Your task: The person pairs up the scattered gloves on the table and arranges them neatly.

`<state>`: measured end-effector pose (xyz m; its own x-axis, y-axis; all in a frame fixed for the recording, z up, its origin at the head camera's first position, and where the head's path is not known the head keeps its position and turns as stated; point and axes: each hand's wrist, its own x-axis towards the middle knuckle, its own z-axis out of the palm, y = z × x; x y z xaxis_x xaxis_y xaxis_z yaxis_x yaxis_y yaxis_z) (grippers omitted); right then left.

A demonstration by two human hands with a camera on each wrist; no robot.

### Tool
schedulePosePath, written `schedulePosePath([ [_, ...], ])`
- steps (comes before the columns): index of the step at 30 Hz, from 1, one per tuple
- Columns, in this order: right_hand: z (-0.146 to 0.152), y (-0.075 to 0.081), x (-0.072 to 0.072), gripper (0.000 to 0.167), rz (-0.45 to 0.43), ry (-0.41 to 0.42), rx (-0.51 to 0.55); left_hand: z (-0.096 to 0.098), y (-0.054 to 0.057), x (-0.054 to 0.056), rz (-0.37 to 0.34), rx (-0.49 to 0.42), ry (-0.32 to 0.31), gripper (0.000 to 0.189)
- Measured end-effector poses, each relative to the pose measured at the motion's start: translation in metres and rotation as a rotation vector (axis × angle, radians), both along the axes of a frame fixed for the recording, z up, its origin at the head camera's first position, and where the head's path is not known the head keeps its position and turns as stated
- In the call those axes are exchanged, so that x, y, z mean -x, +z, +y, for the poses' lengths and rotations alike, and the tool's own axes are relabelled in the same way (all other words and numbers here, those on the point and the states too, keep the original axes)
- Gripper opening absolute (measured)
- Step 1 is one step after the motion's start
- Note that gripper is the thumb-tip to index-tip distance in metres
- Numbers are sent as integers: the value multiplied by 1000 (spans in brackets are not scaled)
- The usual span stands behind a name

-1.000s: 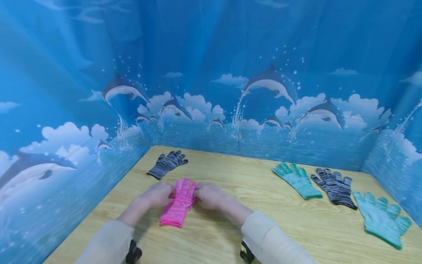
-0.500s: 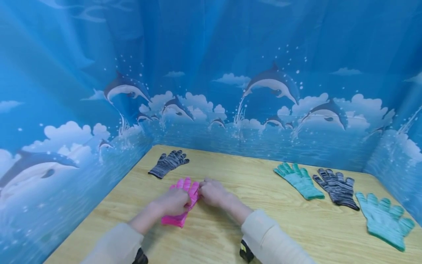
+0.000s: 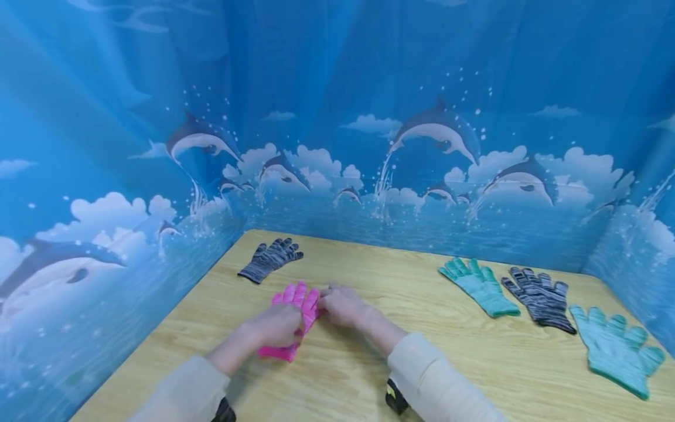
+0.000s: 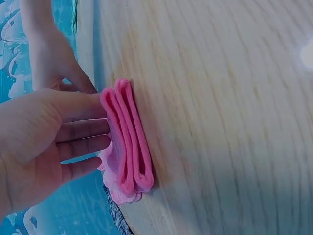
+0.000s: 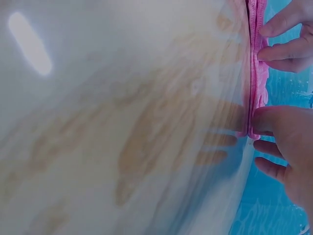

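Note:
Two pink knit gloves lie stacked on the table, finger ends away from me; in the left wrist view their two cuffs show one on the other. My left hand lies across the top glove and hides its middle. Its fingers are nearly straight, tips touching the knit. At the right edge, near the glove's fingers, my right hand pinches the pink fabric between thumb and finger. The right wrist view shows the stack edge-on, the right hand at its end.
A grey-black glove lies behind at the left. Toward the right are a green glove, another grey-black glove and a paler green glove. A blue dolphin-print curtain stands round the wooden table.
My left hand has moved from the left edge of the pink gloves to the right, onto their top. My right hand has shifted slightly right along their edge.

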<state>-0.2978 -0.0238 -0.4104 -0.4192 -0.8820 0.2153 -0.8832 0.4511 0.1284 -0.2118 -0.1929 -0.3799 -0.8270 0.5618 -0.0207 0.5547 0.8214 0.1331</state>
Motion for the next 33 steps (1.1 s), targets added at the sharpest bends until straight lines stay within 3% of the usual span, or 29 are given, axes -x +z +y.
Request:
schedulePosePath([
  [6, -1, 1, 1, 14, -19, -26, 38, -5, 1, -1, -1, -13, 29, 10],
  [9, -2, 3, 1, 19, -18, -37, 46, -7, 3, -2, 2, 0, 24, 13],
  [15, -5, 2, 0, 29, -17, -89, -67, -5, 1, -2, 5, 46, -11, 11],
  [20, -7, -1, 1, 32, -26, -112, -87, -3, -1, -2, 28, 50, -13, 11],
  [29, -11, 0, 3, 29, -52, -126, -65, -5, -1, 1, -31, 1, 12, 12],
  [33, -12, 1, 3, 28, -14, -89, -69, -11, 2, 7, 8, -27, 46, 13],
])
